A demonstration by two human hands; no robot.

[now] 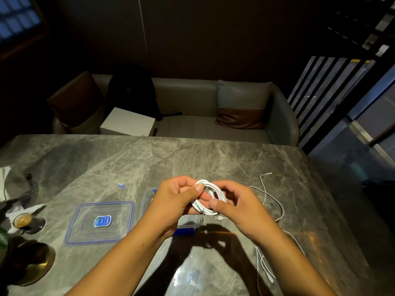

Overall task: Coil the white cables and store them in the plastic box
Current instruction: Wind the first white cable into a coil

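I see both forearms raised over the table (213, 154); left hand (171, 201) and right hand (239, 206) each pinch the coiled cable (215, 192), fingers curled.

Dim room, one overhead source, and it really only lights the table (192, 159). The sofa (192, 124) and the wall behind fall off to near black. Light sits above and ahead, so the left hand (171, 201) and right hand (241, 208) throw hard, dark shadows (213, 244) toward the camera. The white cable coil (210, 189) held between them is the brightest thing, close to clipped, with thin strand detail. Cool glare patch (186, 274) on the stone at bottom centre, warm orange streak (311, 236) at right. Blue glow from the window (17, 18) top left. Fisheye: far table edge bows, slats (316, 88) lean and fan. Corners vignette. Centre sharp. Dark areas noisy, glass (26, 222) at left edge soft.
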